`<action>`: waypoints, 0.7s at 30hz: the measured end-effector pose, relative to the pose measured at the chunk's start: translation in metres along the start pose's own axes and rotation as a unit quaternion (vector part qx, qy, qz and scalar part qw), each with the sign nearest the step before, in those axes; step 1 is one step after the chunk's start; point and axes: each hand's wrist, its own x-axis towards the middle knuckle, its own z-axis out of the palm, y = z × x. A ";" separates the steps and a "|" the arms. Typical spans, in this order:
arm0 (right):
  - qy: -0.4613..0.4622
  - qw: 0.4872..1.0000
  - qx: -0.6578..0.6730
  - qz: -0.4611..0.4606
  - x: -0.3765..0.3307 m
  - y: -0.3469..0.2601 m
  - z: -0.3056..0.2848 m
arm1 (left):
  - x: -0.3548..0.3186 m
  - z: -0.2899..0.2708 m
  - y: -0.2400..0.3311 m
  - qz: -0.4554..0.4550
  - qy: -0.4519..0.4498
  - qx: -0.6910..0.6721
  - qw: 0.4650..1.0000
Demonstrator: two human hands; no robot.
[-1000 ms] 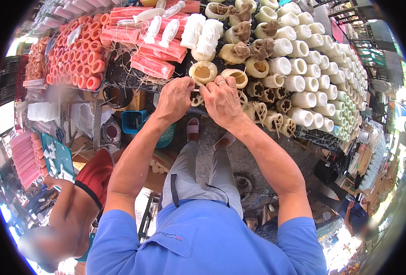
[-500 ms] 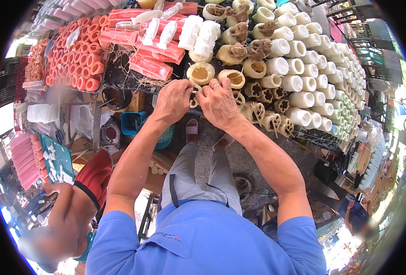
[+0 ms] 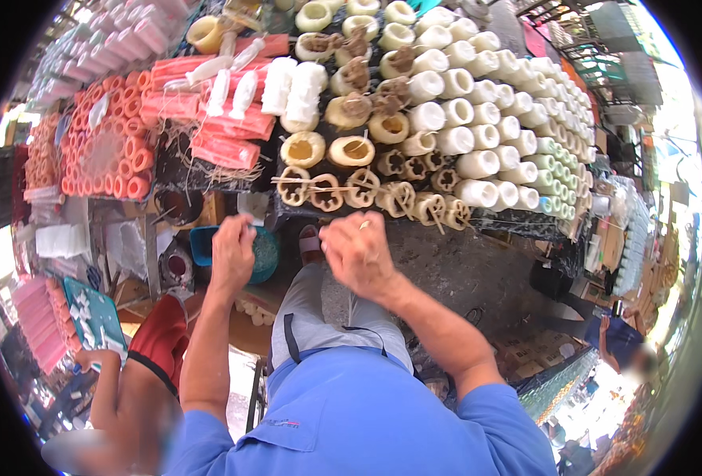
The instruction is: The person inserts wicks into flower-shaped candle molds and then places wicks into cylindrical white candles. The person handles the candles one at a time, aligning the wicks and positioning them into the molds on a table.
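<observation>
Cream cups with petal-shaped openings (image 3: pixel 362 174) stand in a row along the near edge of the table, just above the centre of the head view, with thin sticks (image 3: pixel 327 188) lying across several of them. Below that row, near the middle of the frame, the right hand (image 3: pixel 359 252) has its fingers bent well inward and wears a ring; whether anything thin is pinched in it I cannot tell. Farther left, well apart from it, the left hand (image 3: pixel 234 247) is loosely curled beside a teal basin (image 3: pixel 265 255), thumb close to the fingers, and again I cannot tell if it has hold of something. Two rounder cups (image 3: pixel 353 163) with yellowish hollows sit directly behind the row, and brown lumps (image 3: pixel 356 71) top other cups near the upper centre. White cylinders (image 3: pixel 478 165) fill the upper right; coral slabs (image 3: pixel 228 151) and coral tubes (image 3: pixel 85 163) occupy the upper left. Writing shows as one small dark and red line on the pocket (image 3: pixel 287 435) of the blue shirt (image 3: pixel 391 412), at bottom centre, too small to read. One person in red shorts (image 3: pixel 157 343) is at lower left, another in dark clothing (image 3: pixel 623 345) at lower right.
</observation>
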 end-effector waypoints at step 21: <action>-0.053 0.981 0.042 0.181 -0.144 0.014 -0.068 | -0.059 0.129 0.152 -0.018 -0.287 -0.104 0.952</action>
